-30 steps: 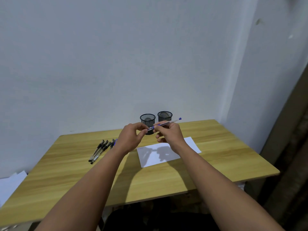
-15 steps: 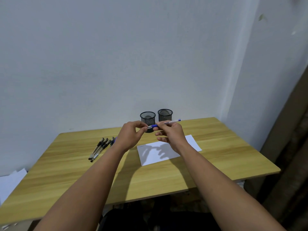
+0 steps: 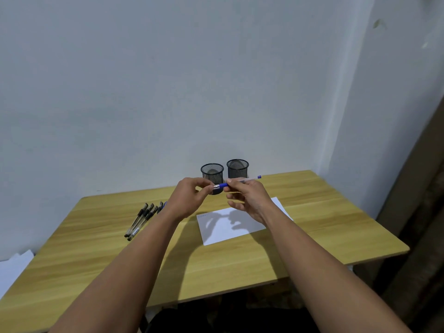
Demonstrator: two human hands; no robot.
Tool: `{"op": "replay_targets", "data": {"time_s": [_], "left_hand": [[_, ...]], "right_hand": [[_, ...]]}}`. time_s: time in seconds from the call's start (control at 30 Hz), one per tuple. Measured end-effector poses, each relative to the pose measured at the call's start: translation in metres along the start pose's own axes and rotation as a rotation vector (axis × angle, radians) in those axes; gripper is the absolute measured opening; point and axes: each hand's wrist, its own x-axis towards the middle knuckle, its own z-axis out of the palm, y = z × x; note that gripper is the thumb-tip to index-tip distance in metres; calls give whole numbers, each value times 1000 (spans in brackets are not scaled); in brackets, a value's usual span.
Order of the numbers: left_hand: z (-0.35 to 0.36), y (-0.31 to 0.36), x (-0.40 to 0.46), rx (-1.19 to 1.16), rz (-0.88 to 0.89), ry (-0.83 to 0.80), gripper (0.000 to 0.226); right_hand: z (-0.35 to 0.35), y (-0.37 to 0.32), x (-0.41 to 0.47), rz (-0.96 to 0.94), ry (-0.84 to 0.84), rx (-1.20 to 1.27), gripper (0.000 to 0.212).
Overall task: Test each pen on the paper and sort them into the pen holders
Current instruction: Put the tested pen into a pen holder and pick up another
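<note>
1. The wooden worktop (image 3: 324, 236) spreads under and around both hands, which are raised above its far middle.
2. A white sheet of paper (image 3: 223, 230) lies flat on the worktop, directly beneath the hands and carrying their shadows; faint marks show near its far left corner.
3. More white sheets (image 3: 12, 267) lie off the worktop's edge, well to the left of the left hand.
4. Two black mesh pen holders (image 3: 212, 174) stand side by side just beyond the hands, against the wall; the left one is partly hidden behind the fingers.
5. The left hand (image 3: 188, 200) is curled, thumb and fingertips pinching the silvery end of the pen.
6. The right hand (image 3: 247, 198) pinches the pen's barrel between thumb and forefinger, the other fingers loosely bent below it.
7. A row of dark pens (image 3: 141, 218) lies on the worktop just left of the left wrist, close together and slanted.
8. The blue pen (image 3: 236, 183) is held in the air between both hands, nearly level, its blue end poking out to the right past the right hand.
</note>
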Motion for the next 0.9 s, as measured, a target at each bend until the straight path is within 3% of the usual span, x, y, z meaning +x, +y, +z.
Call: {"op": "replay_targets", "data": {"time_s": [0.17, 0.4, 0.6, 0.83, 0.9], "left_hand": [[-14, -3, 21, 54, -41, -52, 10], [-6, 40, 74, -1, 64, -137, 8], [22, 44, 125, -111, 20, 21, 39], [79, -15, 177, 395, -141, -73, 78], [91, -22, 189, 548, -130, -115, 78]], "right_hand": [[-43, -11, 4, -73, 115, -165, 15], [-51, -39, 29, -287, 19, -671, 6], [-66, -64, 88, -325, 74, -756, 8], [-82, -81, 165, -394, 331, -751, 8], [-81, -79, 185, -399, 353, -722, 8]]}}
